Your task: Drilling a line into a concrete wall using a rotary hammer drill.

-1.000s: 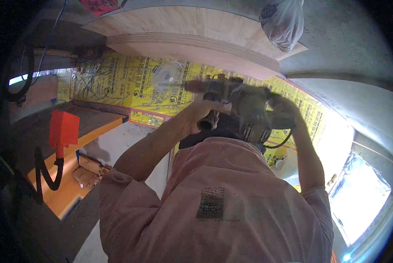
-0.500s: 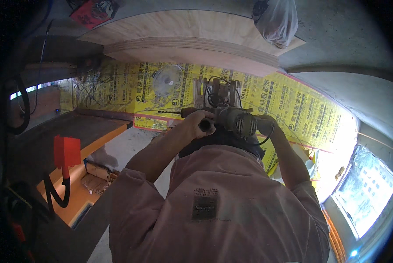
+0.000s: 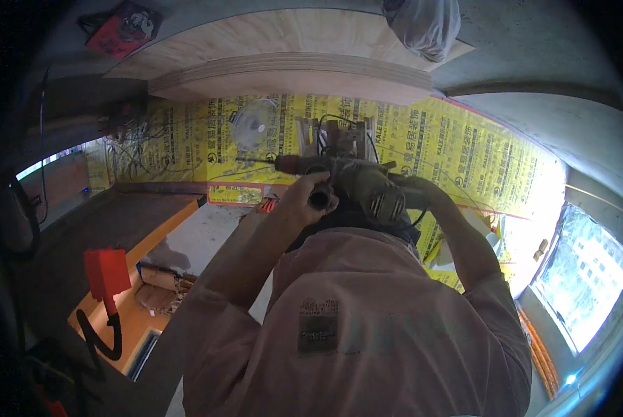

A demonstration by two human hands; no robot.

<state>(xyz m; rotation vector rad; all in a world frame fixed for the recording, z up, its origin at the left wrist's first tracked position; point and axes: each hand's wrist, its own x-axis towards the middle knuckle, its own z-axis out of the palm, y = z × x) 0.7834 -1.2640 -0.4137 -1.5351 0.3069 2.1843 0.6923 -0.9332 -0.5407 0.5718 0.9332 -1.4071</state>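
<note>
A dark rotary hammer drill (image 3: 362, 182) is held level in front of my body, its chuck and long bit (image 3: 254, 161) pointing left. The bit looks blurred. My left hand (image 3: 311, 199) is wrapped round the side handle, whose round end (image 3: 319, 201) shows by the thumb. At the drill's rear, my right hand (image 3: 415, 191) closes round the grip; its fingers are partly hidden. A black cord (image 3: 418, 217) curves down from the back of the tool. I cannot see the bit touching anything.
Yellow printed floor sheeting (image 3: 457, 156) lies ahead, with a round fan (image 3: 254, 125) and a machine (image 3: 339, 139) on it. Plywood sheets (image 3: 290, 66) are stacked beyond. At left stand a dark-topped bench (image 3: 82, 208) and a red box on a flexible neck (image 3: 107, 273). A window (image 3: 586, 271) is at right.
The view has shifted slightly. The drill has tilted a little in my hands, and its bit, sharp before, is now blurred. Both hands keep their hold.
</note>
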